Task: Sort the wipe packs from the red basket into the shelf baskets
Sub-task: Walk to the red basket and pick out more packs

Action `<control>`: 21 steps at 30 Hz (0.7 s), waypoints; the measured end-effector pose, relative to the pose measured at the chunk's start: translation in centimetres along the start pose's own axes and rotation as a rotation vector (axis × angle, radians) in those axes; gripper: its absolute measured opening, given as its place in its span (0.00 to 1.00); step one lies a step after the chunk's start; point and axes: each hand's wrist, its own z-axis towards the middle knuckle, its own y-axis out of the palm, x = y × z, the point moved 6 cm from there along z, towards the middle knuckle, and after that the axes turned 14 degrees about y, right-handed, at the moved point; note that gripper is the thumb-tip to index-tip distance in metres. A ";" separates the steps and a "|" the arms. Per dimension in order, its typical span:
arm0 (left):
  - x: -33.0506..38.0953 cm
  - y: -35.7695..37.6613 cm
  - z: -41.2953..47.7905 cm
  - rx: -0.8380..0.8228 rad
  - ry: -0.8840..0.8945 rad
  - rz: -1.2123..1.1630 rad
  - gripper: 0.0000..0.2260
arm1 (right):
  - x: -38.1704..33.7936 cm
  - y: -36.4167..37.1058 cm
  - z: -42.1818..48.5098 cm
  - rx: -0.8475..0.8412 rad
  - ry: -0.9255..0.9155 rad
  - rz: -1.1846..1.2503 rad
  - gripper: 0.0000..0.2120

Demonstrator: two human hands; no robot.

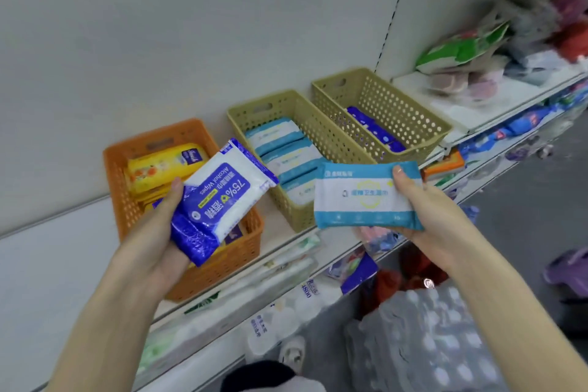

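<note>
Only really readable print is on the blue and white wipe pack point(219, 194) in the left hand point(152, 232): it says "75%" big and "Alcohol Wipes" next to it, upside down from this angle, plus some Chinese characters I can't make out. The light blue and white pack point(366, 197) in the right hand point(426, 200) has a line of Chinese text across the middle that's too blurry to read. Yellow pack point(165, 169) in the orange basket point(127, 200) on the left has a dark label with cursive writing, can't tell what it says.

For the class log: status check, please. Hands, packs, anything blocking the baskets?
Left hand grips blue alcohol wipes pack. Right hand grips light-blue pack. Matching packs in middle basket and right basket. Baskets unobstructed.
</note>
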 end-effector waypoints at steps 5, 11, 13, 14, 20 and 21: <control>-0.2 2.1 3.8 0.026 -0.009 0.023 0.13 | -4.8 -2.8 4.5 0.118 -0.104 0.003 0.09; -0.6 2.4 5.5 0.085 -0.020 0.019 0.13 | -7.4 -0.4 9.6 -0.036 -0.137 -0.259 0.15; -0.7 2.1 5.8 0.134 -0.017 0.005 0.13 | -7.8 1.5 11.5 -0.070 -0.143 -0.380 0.16; -0.9 2.0 5.7 0.163 -0.015 -0.015 0.14 | -8.0 2.7 12.3 -0.084 -0.145 -0.435 0.17; -1.7 1.9 4.9 0.296 0.018 -0.123 0.14 | -8.4 8.4 17.3 -0.181 -0.072 -0.476 0.11; -1.7 2.0 5.0 0.307 0.021 -0.123 0.14 | -8.3 9.3 18.3 -0.201 -0.019 -0.436 0.09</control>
